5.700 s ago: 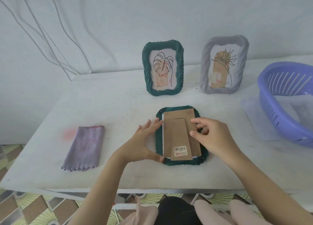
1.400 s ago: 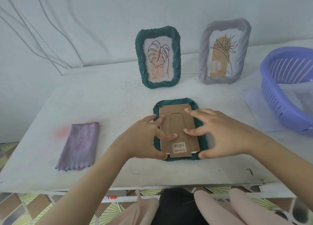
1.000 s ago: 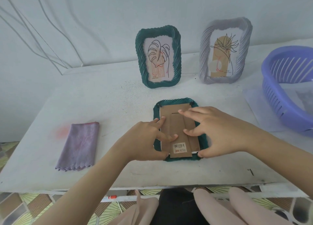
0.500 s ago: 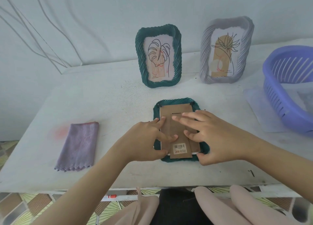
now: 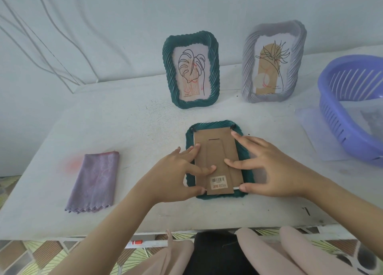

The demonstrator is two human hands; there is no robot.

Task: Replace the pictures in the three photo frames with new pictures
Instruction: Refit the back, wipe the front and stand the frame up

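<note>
1. Face-down green frame [image 5: 214, 125] lies flat on the white table [image 5: 134, 125]. Its brown cardboard backing [image 5: 215, 148] faces up, with the stand folded flat and a barcode sticker [image 5: 218, 182] at the near end.
2. Left hand [image 5: 174, 175]: fingers spread and nearly straight, pressing on the left side of the backing, with the thumb tip at the near-left corner. It clasps nothing.
3. Right hand [image 5: 273, 171]: fingers splayed, one fingertip at the far-right corner, another on the stand, and the thumb at the near-right corner. It presses and does not grip.
4. Behind the face-down frame, an upright green frame [image 5: 169, 71] shows a leaf drawing. Behind and to the right, an upright grey frame [image 5: 247, 67] shows a plant drawing.
5. Left of the face-down frame and well apart from it, a folded purple cloth [image 5: 94, 181] lies flat.
6. Right of the face-down frame stands a blue-violet basket [image 5: 331, 117]. A translucent sheet [image 5: 310, 129] lies on the side of the basket nearer the frame.
</note>
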